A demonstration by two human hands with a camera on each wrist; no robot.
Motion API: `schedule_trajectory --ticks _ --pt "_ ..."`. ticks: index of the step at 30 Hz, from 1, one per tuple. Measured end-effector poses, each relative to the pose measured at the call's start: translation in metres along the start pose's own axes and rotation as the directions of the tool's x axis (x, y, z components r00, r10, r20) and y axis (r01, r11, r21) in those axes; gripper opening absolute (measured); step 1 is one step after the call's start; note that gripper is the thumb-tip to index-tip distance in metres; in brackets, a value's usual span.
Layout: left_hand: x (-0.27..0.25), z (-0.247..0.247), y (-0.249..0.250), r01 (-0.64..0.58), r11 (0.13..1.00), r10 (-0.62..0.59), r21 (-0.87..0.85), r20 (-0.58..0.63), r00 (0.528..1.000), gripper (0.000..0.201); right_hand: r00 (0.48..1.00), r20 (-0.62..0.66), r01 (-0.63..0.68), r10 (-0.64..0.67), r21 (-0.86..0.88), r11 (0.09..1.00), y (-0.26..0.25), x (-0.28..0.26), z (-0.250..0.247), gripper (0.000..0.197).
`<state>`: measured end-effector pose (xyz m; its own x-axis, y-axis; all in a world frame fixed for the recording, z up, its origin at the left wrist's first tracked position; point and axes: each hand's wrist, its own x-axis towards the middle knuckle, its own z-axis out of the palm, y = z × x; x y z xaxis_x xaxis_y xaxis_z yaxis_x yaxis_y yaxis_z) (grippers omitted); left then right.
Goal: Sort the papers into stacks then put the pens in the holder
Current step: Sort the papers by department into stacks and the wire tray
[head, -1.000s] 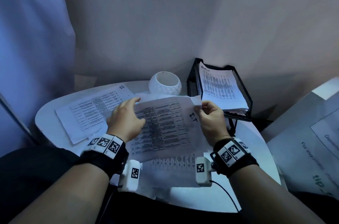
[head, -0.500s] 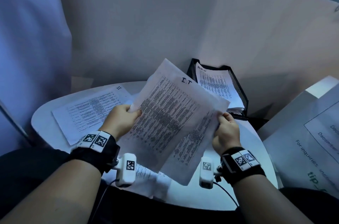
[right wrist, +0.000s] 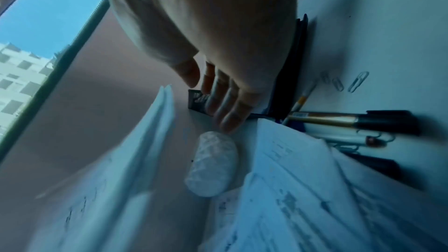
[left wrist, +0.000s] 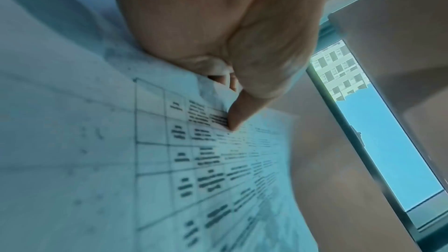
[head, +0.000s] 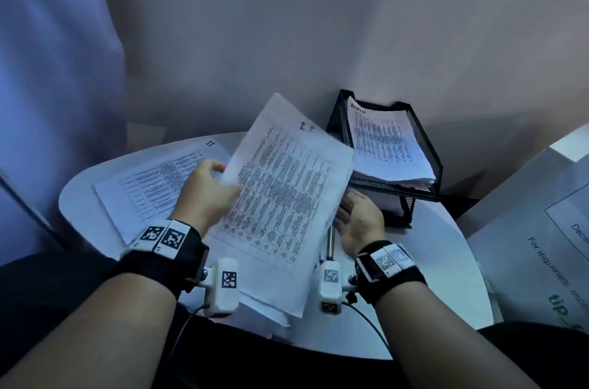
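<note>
My left hand (head: 208,192) holds a sheaf of printed papers (head: 287,197) marked "I.T", lifted and tilted above the table; its thumb (left wrist: 236,116) pinches the sheets' edge. My right hand (head: 355,216) is open with straight fingers (right wrist: 225,108), low beside the black mesh tray (head: 424,146) and holding nothing. More sheets (right wrist: 303,189) lie under the lifted sheaf. Several pens (right wrist: 339,122) lie on the table next to the tray; one pen (head: 330,243) shows under the sheaf's edge. The white holder (right wrist: 213,162) stands behind the papers, hidden in the head view.
A stack marked "ADMIN" (head: 385,139) fills the tray's top level. Another printed sheet (head: 153,187) lies flat at the table's left. Loose paper clips (right wrist: 356,83) lie by the pens. A large printed board (head: 541,229) leans at the right, past the round white table (head: 430,264).
Both hands lifted the "I.T" sheaf off the table. The right hand then let go and dropped toward the tray, so only the left hand holds it now.
</note>
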<state>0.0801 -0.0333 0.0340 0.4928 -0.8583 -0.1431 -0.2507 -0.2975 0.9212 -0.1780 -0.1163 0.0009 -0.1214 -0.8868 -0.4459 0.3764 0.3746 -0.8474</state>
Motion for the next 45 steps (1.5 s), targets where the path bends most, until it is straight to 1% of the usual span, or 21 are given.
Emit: schedule_trajectory --ticks 2,3,7,9,12,14,16,19,20,24,29,30,31,33,35,36,38,40,41,43,45 --pt "0.005 -0.009 -0.003 -0.032 0.999 0.033 0.036 -0.026 0.999 0.053 0.997 -0.069 -0.037 0.028 -0.140 0.989 0.016 0.009 -0.005 0.013" --pt "0.007 -0.013 -0.005 -0.056 0.997 0.057 0.055 -0.033 0.998 0.053 0.995 -0.090 -0.056 0.037 -0.220 0.974 0.024 0.012 -0.008 0.012" --pt "0.011 -0.023 -0.009 -0.108 0.983 0.118 0.151 -0.062 0.991 0.021 0.989 -0.139 -0.110 0.042 -0.529 0.841 0.058 0.019 -0.017 0.017" --pt "0.011 -0.024 -0.011 -0.110 0.980 0.122 0.167 -0.060 0.991 0.016 0.988 -0.156 -0.094 -0.020 -0.687 0.720 0.071 0.021 -0.018 0.024" --pt "0.013 -0.022 -0.014 -0.110 0.976 0.121 0.187 -0.051 0.991 0.013 0.993 -0.102 -0.054 -0.061 -0.845 0.532 0.085 0.022 -0.017 0.041" --pt "0.014 -0.022 -0.016 -0.120 0.976 0.131 0.180 -0.049 0.990 0.009 0.994 -0.081 -0.041 -0.072 -0.893 0.449 0.089 0.020 -0.014 0.041" --pt "0.015 -0.021 -0.017 -0.132 0.975 0.142 0.181 -0.046 0.989 0.007 0.993 -0.099 -0.059 -0.071 -0.901 0.430 0.091 0.019 -0.013 0.032" --pt "0.016 -0.020 -0.018 -0.144 0.972 0.155 0.187 -0.049 0.987 0.008 0.985 -0.122 -0.057 -0.123 -0.900 0.433 0.089 0.020 -0.013 0.007" --pt "0.015 -0.020 -0.018 -0.145 0.971 0.157 0.189 -0.049 0.986 0.009 0.984 -0.110 -0.041 -0.141 -0.904 0.425 0.088 0.020 -0.014 0.004" --pt "0.016 -0.019 -0.017 -0.115 0.974 0.128 0.193 -0.059 0.990 0.010 0.982 0.027 0.088 -0.189 -0.942 0.324 0.072 0.020 -0.024 0.022" --pt "0.008 -0.014 -0.013 -0.068 0.978 0.084 0.198 -0.076 0.994 0.040 0.959 0.153 0.191 -0.240 -0.971 0.143 0.051 0.012 -0.044 0.029" --pt "0.007 -0.013 -0.012 -0.068 0.978 0.084 0.199 -0.075 0.994 0.041 0.947 0.173 0.219 -0.270 -0.964 0.150 0.047 0.011 -0.046 0.027" --pt "0.006 -0.013 -0.012 -0.066 0.978 0.082 0.199 -0.074 0.994 0.039 0.931 0.193 0.261 -0.309 -0.945 0.196 0.042 0.010 -0.047 0.026" --pt "0.005 -0.012 -0.012 -0.064 0.978 0.080 0.200 -0.070 0.994 0.035 0.884 0.199 0.364 -0.423 -0.861 0.356 0.032 0.008 -0.048 0.022" --pt "0.003 -0.011 -0.011 -0.066 0.977 0.081 0.201 -0.068 0.994 0.035 0.834 0.139 0.439 -0.534 -0.753 0.491 0.016 0.004 -0.046 0.017" --pt "0.002 -0.010 -0.011 -0.066 0.978 0.079 0.196 -0.061 0.995 0.033 0.813 0.109 0.469 -0.571 -0.705 0.532 0.006 0.002 -0.045 0.016" --pt "0.000 -0.007 -0.011 -0.075 0.977 0.084 0.199 -0.036 0.996 0.028 0.800 0.094 0.512 -0.593 -0.623 0.591 -0.017 -0.005 -0.042 0.014" --pt "-0.003 -0.003 -0.012 -0.082 0.976 0.085 0.202 -0.007 0.996 0.023 0.798 0.145 0.552 -0.585 -0.568 0.611 -0.039 -0.009 -0.039 0.011" --pt "-0.006 -0.001 -0.011 -0.088 0.975 0.089 0.205 0.004 0.996 0.022 0.783 0.160 0.572 -0.601 -0.566 0.594 -0.048 -0.010 -0.040 0.011" --pt "-0.010 0.003 -0.008 -0.101 0.976 0.099 0.193 0.018 0.995 0.020 0.725 0.141 0.623 -0.674 -0.552 0.554 -0.065 -0.014 -0.040 0.010" --pt "-0.013 0.005 -0.005 -0.110 0.982 0.107 0.156 0.025 0.994 0.013 0.650 0.096 0.683 -0.754 -0.509 0.524 -0.082 -0.025 -0.037 0.011"
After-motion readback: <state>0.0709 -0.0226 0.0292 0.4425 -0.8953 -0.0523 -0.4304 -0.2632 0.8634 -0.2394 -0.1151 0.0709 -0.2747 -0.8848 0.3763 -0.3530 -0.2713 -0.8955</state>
